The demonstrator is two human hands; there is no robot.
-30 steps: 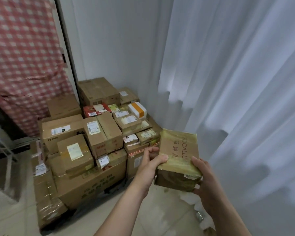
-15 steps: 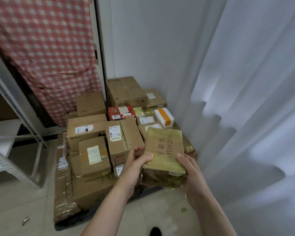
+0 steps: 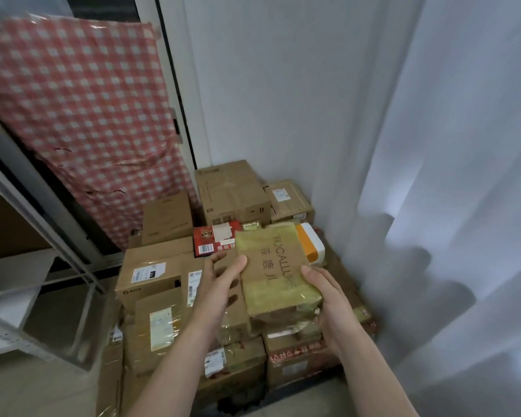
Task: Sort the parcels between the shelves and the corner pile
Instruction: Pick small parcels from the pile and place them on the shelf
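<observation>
One parcel [image 3: 271, 275] is in my grip, and it has not been put anywhere yet. My left hand [image 3: 220, 290] holds its left edge, thumb curled over the top face and fingers underneath. My right hand [image 3: 333, 305] clamps the near right corner the same way. It is a flat brown packet wrapped in yellowish tape with print along its top. I hold it tilted over the right half of the corner pile [image 3: 163, 332]. Whether its underside already touches a box below I cannot tell, because the packet hides that spot.

Under and around it the pile looks well built up. Labelled cardboard boxes are stacked in layers from the floor [image 3: 27, 386] upward. Just past the packet lie a red box [image 3: 214, 239] and a white and orange parcel [image 3: 312, 245]. Behind them a big carton [image 3: 229, 191] stands against the wall [image 3: 268, 85]. I judge that a good share of the corner's parcels are already in place.

Off to the left stand the metal shelves [image 3: 15, 272], only partly in view, so what they hold or lack is unclear to me. A red checked cloth [image 3: 82, 115] hangs behind them, and a pale curtain [image 3: 448, 176] closes the right side.

What is left, as I read it, is to settle this packet, then whatever remains out of sight.
</observation>
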